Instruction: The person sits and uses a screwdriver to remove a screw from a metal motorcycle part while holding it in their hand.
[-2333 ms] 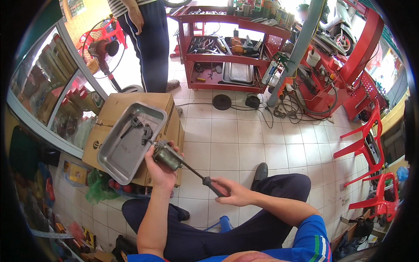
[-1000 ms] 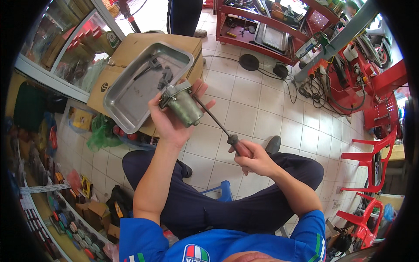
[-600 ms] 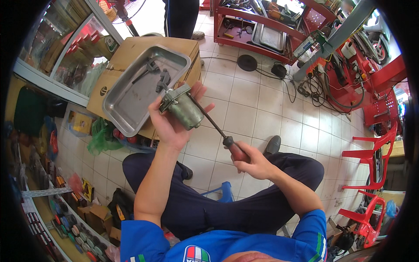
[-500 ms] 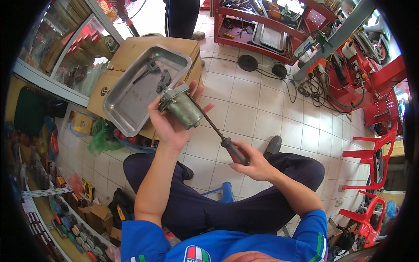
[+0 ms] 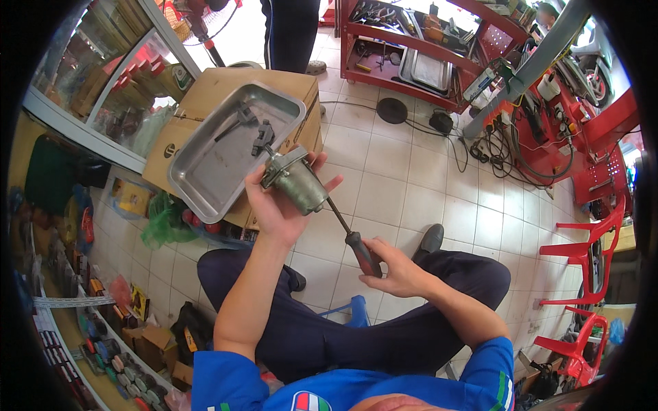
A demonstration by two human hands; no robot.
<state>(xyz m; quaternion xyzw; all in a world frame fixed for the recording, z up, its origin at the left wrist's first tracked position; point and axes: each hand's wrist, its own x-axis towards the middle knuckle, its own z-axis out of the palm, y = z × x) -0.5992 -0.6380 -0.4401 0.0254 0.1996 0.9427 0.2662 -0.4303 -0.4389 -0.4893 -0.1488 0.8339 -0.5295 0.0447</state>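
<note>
My left hand [image 5: 277, 216] cradles a starter motor [image 5: 301, 186], a dull greenish metal cylinder with a flange at its upper end. The motor lies tilted across the palm, thumb on one side and fingers behind it. In my right hand [image 5: 401, 270] is a screwdriver [image 5: 363, 255] with a black and red handle, gripped near its end. Its shaft runs up to the motor's lower right side; the tip is hidden behind the body. Just beyond the motor, dark grey parts [image 5: 262, 135] lie in a metal tray [image 5: 199, 195].
A cardboard box [image 5: 205, 85] supports the tray. Ahead stands a red tool cart [image 5: 404, 85], with cables [image 5: 490, 154] on the tiled floor to its right. Red plastic chairs [image 5: 582, 257] are at right, stocked shelves [image 5: 103, 342] at left. Another person's legs [image 5: 291, 34] show at the top.
The motor has turned slightly in my left hand, so more of the screwdriver's shaft is behind it. The screwdriver has become a little steeper. The whole view has shifted slightly.
</note>
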